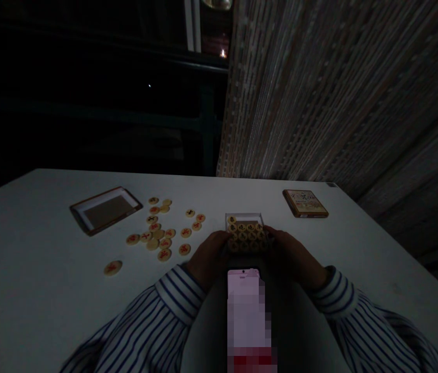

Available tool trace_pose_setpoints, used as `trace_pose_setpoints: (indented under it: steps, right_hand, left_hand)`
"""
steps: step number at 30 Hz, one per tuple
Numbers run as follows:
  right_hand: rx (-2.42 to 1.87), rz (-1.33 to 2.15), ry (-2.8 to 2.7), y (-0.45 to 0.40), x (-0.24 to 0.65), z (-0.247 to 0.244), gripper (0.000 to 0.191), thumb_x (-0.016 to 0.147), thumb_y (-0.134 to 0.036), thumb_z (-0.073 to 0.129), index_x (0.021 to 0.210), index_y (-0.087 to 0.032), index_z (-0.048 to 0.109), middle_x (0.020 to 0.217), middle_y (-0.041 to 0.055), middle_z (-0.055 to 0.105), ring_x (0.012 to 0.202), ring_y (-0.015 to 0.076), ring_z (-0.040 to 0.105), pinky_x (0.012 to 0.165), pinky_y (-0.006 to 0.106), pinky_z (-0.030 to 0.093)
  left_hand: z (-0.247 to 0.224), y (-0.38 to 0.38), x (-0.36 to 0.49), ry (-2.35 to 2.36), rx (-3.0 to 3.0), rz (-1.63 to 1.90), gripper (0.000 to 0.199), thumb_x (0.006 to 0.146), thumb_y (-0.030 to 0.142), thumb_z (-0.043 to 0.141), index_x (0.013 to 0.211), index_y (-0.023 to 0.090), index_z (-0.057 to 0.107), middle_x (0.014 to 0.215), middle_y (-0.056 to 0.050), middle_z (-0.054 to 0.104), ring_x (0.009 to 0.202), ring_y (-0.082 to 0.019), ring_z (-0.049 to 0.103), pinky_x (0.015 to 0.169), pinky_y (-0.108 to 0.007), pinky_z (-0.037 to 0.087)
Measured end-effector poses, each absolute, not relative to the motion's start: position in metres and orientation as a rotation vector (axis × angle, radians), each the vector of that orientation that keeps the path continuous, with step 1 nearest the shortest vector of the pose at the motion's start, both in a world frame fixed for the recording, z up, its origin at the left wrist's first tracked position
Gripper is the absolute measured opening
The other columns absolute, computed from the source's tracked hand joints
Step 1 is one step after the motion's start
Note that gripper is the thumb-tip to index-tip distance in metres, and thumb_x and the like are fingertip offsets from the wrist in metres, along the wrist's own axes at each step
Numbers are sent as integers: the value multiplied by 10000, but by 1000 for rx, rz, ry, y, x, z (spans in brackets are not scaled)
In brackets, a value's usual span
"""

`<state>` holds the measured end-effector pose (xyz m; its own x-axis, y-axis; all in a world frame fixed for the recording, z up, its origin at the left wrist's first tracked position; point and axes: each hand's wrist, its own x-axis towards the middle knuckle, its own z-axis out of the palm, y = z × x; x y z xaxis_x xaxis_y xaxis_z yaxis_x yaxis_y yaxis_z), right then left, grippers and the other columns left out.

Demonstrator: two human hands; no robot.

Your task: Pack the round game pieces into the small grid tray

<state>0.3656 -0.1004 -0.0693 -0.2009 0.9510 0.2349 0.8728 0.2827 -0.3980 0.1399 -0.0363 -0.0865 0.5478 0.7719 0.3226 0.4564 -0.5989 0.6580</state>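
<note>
Xiangqi pieces [242, 228] rowed in open box [250, 217], lower centre of frame; loose pieces [165, 242] centre-left. Left hand [210, 256], right hand [292, 254] clasp box by opposite sides; lower fingers too dark to tell. Step, my read: steadying box, back row part-filled. Adding piece needs one hand freed, other bracing box.

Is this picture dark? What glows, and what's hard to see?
Head view: dim overall, the upper left almost black; head view: the phone screen glows, its lower part blocky; head view: the tray the left hand and right hand hold is shadowed, marks on its discs hard to read.
</note>
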Motion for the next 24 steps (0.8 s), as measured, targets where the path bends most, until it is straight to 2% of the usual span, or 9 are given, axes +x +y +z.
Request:
trace_pose_setpoints:
  steps: [4, 16, 24]
  right_hand:
    - [-1627, 254, -2140, -100, 366, -71, 562, 767, -225, 497, 1293, -160, 311, 1089, 114, 547, 998, 211, 511, 854, 394, 430]
    - [-1587, 145, -2163, -105, 366, -67, 608, 751, -262, 532, 1302, -191, 282, 1103, 114, 517, 993, 227, 497, 831, 408, 433]
    - [-1345, -15, -2411, -118, 340, -63, 814, 662, -478, 598, 1334, -182, 246, 1315, 170, 328, 1209, 308, 286, 923, 485, 322]
  left_hand:
    - [-84, -36, 139, 996, 2261, 860, 320, 726, 159, 468, 1035, 141, 549, 1031, -113, 606, 995, -201, 550, 849, -348, 451]
    - [-87, -35, 137, 988, 2297, 888, 366, 687, 143, 500, 1050, 183, 529, 1050, -93, 595, 1006, -203, 538, 853, -383, 448]
    - [-83, -37, 138, 980, 2288, 889, 337, 709, 173, 498, 1044, 163, 536, 1048, -103, 598, 998, -204, 540, 852, -373, 446]
